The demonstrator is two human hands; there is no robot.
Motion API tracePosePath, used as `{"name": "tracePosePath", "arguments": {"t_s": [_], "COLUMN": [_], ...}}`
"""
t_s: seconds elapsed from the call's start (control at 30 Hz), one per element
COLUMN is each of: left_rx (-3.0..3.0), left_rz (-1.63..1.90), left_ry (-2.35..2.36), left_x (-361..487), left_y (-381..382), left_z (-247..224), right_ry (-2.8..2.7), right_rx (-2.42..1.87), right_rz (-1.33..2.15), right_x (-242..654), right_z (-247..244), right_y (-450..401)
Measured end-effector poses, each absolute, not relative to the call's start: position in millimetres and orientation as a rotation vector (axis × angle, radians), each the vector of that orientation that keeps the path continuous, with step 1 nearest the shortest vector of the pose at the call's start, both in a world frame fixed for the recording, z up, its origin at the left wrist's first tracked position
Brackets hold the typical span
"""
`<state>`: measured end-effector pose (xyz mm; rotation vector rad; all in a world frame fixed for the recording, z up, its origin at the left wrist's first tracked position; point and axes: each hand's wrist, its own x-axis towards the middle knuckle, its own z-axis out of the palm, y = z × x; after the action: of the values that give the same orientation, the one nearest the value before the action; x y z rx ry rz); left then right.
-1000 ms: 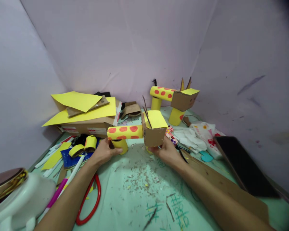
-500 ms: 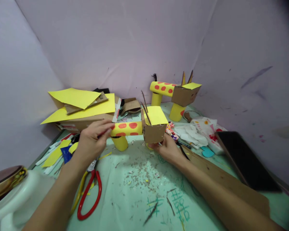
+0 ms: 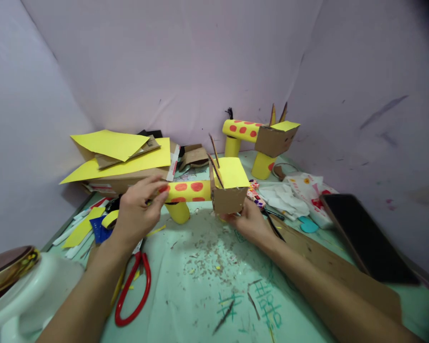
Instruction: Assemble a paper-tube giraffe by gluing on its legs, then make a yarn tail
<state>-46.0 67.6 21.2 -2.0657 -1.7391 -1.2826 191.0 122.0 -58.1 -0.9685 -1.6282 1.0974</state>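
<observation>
- My left hand [image 3: 143, 202]: raised to the left end of the spotted tube [image 3: 188, 191], thumb and forefinger slightly parted at its edge; whether they press on it, I cannot tell.
- Change, left: a second ago this hand lay lower, its thumb across the rear leg [image 3: 178, 213]; it has since come up to the tube's end. I judge that the leg now stands without my help, and that attention has passed to that end of the body.
- My right hand [image 3: 250, 221]: place much as before, fingers curled in beneath the cardboard box [image 3: 229, 200] and gripping the front leg, of which little shows. Steadying, in my judgement.
- Spotted tube: yellow, red spots; lies level between my hands, right end against the box, left end above the rear leg.
- Box: yellow paper top [image 3: 234, 172]; two thin brown strips [image 3: 215, 170] stand at its left side.
- Nearer me, by the left forearm: scissors [image 3: 147, 276], their red loop fully in view, formerly part-hidden.
- Farther back, right: second spotted figure [image 3: 241, 129], standing, black tuft at its rear; unmoved.
- Outermost: yellow sheets [image 3: 110, 143] left, phone [image 3: 368, 238] right, all on the green surface [image 3: 171, 305].
</observation>
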Motion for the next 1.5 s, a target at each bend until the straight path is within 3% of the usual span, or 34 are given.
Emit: {"name": "tracePosePath", "arguments": {"t_s": [0.23,0.43,1.2,1.5], "left_rx": [-1.269,-1.974,-2.021,-2.145], "left_rz": [-2.622,-2.989,-2.910,-2.662], "left_ry": [-2.123,-2.143,-2.191,-2.465], "left_x": [-46,-28,-19,-37], "left_y": [77,73,59,63], "left_z": [7,6,18,5], "right_ry": [-1.390,-1.153,-1.317,-1.357], "right_rx": [-0.982,-0.899,-0.740,-0.889], "right_rz": [1.233,1.418,1.408,1.520], "right_x": [195,205,202,190], "right_z": [-45,-21,-24,-42], "right_y": [123,117,108,109]}}
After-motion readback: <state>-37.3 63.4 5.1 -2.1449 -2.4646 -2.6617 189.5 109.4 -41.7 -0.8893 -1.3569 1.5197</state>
